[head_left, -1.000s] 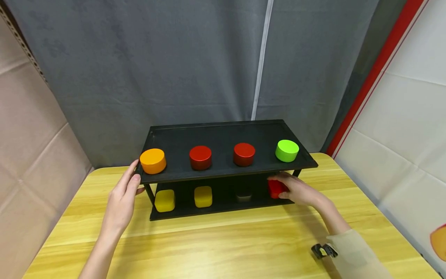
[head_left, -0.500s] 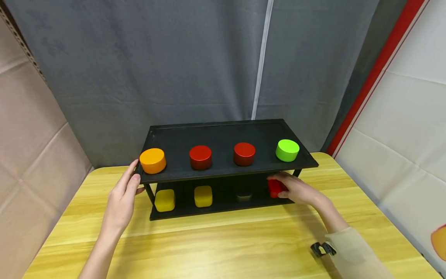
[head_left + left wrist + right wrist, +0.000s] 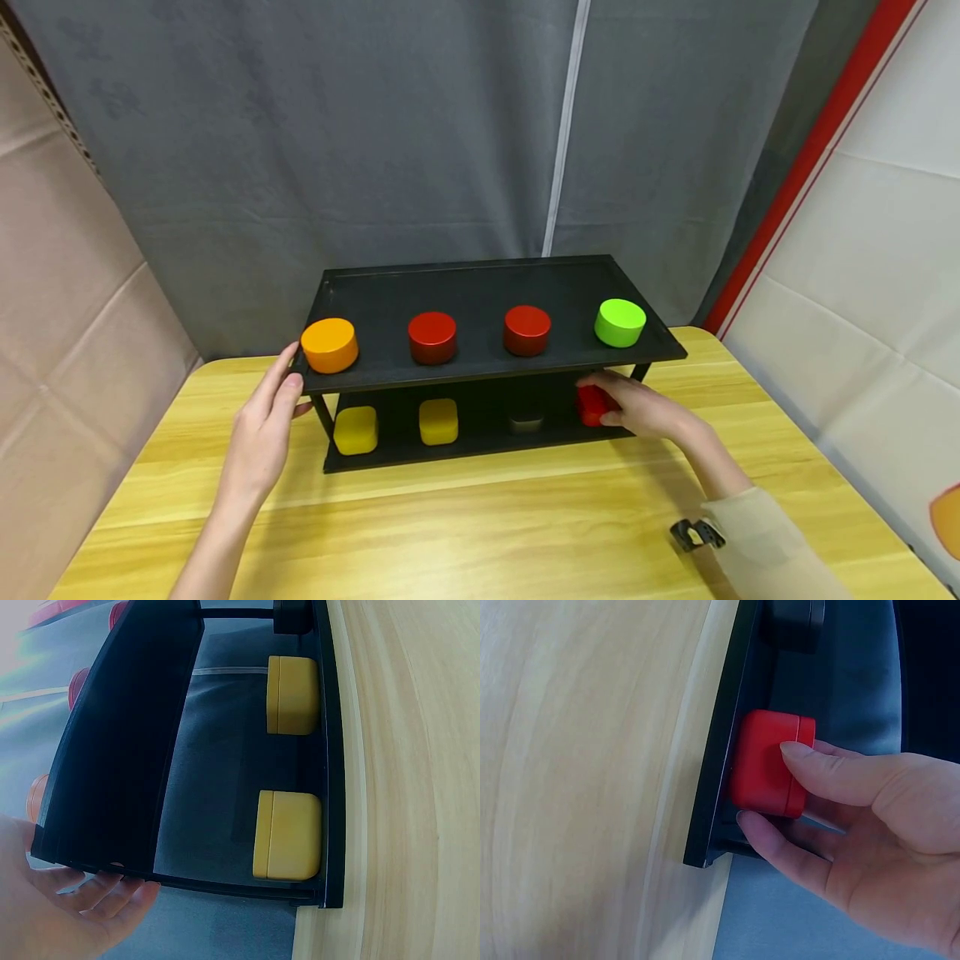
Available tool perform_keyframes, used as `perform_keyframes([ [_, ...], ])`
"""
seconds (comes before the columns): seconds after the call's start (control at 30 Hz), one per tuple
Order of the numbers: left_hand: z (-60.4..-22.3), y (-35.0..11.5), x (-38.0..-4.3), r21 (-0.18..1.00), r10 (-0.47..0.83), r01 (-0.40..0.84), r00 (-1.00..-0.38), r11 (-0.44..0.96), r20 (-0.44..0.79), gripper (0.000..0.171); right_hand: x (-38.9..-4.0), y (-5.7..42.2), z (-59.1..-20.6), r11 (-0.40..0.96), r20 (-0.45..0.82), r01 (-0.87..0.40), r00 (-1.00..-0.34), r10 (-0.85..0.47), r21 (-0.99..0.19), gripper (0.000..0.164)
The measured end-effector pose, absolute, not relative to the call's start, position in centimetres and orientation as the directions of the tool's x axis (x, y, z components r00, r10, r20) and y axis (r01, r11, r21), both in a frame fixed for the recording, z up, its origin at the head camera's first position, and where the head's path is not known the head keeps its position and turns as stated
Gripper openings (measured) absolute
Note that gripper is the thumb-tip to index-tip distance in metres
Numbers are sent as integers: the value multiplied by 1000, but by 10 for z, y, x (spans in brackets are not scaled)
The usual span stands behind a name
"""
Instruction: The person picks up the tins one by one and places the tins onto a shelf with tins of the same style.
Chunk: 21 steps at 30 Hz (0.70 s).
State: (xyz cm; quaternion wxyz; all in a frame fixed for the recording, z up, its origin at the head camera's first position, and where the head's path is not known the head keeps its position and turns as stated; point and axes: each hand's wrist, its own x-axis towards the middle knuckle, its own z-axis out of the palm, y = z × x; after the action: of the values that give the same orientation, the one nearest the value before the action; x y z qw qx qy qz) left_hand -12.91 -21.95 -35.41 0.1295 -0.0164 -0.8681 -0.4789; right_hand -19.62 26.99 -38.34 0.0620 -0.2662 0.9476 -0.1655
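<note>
A black two-tier shelf point(image 3: 472, 287) stands on the wooden table. My left hand point(image 3: 258, 433) grips the left edge of its upper tier, with several fingertips below that edge in the left wrist view. On the lower tier at the right end, my right hand point(image 3: 641, 408) holds a small red box point(image 3: 769, 761) with rounded corners and a lid seam. The thumb lies on its near side and the other fingers reach around it, partly hidden behind. The box appears to rest on the lower tier. Left of it sits a dark box point(image 3: 525, 423).
Two yellow boxes point(image 3: 356, 431) stand on the lower tier's left half. The upper tier carries an orange round tin point(image 3: 330, 346), two red round tins point(image 3: 432, 338) and a green round tin point(image 3: 620, 323). A grey curtain point(image 3: 375, 150) hangs behind the wooden table point(image 3: 450, 533).
</note>
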Motion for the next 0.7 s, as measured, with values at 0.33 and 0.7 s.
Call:
perform_keyframes([
  [0.33,-354,-220,-129,827,-95,154,-966,541,242,53,-194,268,-381,805,-62,-448,-859,-508,-389,64],
  [0.7,-353,-219,-128,828,-94,150,-967,541,237,53,-184,264,-368,844,-104,-387,-886,-451,-371,76],
])
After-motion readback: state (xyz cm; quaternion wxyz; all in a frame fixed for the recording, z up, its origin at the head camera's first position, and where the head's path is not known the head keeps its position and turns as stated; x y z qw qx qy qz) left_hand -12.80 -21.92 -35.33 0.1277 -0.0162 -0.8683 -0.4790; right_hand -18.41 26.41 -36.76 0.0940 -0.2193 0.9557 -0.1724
